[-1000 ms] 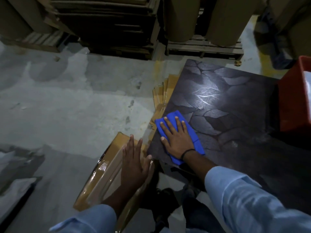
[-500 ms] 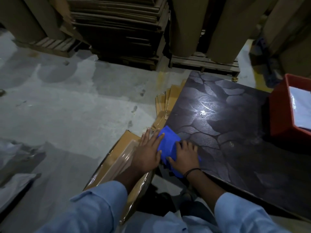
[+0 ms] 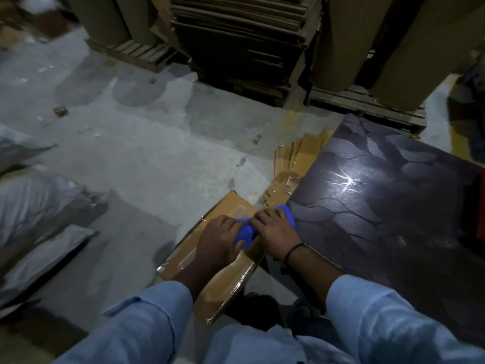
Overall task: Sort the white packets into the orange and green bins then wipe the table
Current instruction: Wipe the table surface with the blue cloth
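Observation:
A blue cloth [image 3: 245, 233] is bunched up at the left corner of the dark patterned table [image 3: 380, 206]. My left hand [image 3: 219, 241] grips its left part with curled fingers. My right hand [image 3: 275, 233], with a black band on the wrist, grips its right part at the table's edge. The two hands are close together over the cloth. A sliver of the orange bin [image 3: 479, 206] shows at the right edge. No white packets and no green bin are in view.
A wrapped cardboard box [image 3: 210, 282] lies under my left forearm beside the table. Flat cardboard sheets [image 3: 296, 158] lean by the table's left side. Grey bags [image 3: 34, 206] lie on the concrete floor at left. Pallets with cardboard stacks [image 3: 241, 48] and rolls stand behind.
The cloth was spread flat under my right hand on the table; now it is bunched at the corner and both hands grip it. My left hand moved off the box to the cloth.

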Tool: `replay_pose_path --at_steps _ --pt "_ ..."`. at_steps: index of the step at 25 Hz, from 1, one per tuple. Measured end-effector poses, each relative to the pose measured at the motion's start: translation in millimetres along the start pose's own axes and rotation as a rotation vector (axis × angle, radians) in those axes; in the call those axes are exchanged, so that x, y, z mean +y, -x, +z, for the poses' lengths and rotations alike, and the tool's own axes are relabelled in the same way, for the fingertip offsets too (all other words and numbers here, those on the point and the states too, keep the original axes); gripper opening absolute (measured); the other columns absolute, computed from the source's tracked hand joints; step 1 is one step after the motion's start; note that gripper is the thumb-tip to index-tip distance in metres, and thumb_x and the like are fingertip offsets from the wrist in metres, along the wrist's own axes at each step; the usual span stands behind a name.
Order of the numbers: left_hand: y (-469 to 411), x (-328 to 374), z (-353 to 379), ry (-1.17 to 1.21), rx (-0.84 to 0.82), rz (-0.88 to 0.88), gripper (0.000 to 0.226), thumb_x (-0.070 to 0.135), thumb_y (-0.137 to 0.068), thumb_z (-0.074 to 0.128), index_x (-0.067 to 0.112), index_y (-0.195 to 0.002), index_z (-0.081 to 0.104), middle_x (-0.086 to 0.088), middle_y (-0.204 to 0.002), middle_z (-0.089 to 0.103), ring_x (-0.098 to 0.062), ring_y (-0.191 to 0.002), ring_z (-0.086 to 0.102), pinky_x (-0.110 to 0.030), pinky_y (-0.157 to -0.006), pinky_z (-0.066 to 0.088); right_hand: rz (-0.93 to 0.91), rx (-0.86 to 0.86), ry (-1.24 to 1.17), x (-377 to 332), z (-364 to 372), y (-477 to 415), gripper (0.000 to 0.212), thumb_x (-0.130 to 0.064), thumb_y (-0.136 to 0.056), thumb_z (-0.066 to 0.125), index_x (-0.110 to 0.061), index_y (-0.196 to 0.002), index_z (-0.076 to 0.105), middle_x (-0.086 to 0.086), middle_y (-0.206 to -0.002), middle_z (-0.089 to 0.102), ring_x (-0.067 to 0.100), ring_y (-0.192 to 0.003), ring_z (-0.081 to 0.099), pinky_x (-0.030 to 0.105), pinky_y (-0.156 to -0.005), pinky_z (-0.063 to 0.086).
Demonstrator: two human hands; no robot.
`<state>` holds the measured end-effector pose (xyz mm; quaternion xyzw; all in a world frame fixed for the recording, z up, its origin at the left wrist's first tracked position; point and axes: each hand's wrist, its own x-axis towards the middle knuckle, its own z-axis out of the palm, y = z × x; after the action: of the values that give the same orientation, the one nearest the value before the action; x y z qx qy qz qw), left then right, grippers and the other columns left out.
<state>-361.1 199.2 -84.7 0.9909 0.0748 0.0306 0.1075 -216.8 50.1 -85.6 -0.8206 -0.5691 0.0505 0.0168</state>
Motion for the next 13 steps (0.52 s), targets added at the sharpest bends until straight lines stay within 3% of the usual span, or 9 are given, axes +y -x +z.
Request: replay_pose_path --at_steps 2,4,9,13 --pt "22 -10 1 -0.025 -0.025 -0.144 0.048 0.039 -0.086 0.066 0.011 -0.126 0.065 -0.009 -0.114 0.068 -0.031 -0.097 0.063 -0.044 -0.085 0.053 -0.065 -0.006 -0.013 -14 5 -19 0.041 -0.021 -0.081 0.068 -0.020 -0.122 0.064 0.009 -0.125 0.060 0.034 -0.113 0.055 0.046 -0.098 0.044" --pt "41 -14 9 0.037 -0.068 -0.269 0.049 0.039 -0.091 0.061 0.010 -0.130 0.062 -0.010 -0.117 0.066 -0.032 -0.098 0.062 -0.045 -0.086 0.052 -0.100 -0.065 -0.008 -26 15 -35 0.042 -0.022 -0.087 0.064 -0.020 -0.129 0.061 0.009 -0.134 0.056 0.034 -0.123 0.050 0.045 -0.105 0.040" --pt "70 -9 42 0.159 -0.221 -0.521 0.053 0.037 -0.100 0.048 0.018 -0.149 0.044 -0.005 -0.144 0.054 -0.027 -0.125 0.055 -0.039 -0.103 0.043 -0.144 -0.269 0.062 -38 49 -50 0.052 -0.019 -0.100 0.048 -0.013 -0.151 0.038 0.014 -0.153 0.039 0.034 -0.142 0.033 0.047 -0.118 0.024" --pt "74 -8 51 0.171 -0.185 -0.587 0.049 0.032 -0.099 0.050 0.018 -0.146 0.048 -0.005 -0.143 0.057 -0.025 -0.126 0.055 -0.037 -0.107 0.042 -0.123 -0.265 0.061 -36 59 -49 0.055 -0.016 -0.100 0.047 -0.012 -0.153 0.034 0.014 -0.160 0.032 0.034 -0.148 0.026 0.048 -0.122 0.020"
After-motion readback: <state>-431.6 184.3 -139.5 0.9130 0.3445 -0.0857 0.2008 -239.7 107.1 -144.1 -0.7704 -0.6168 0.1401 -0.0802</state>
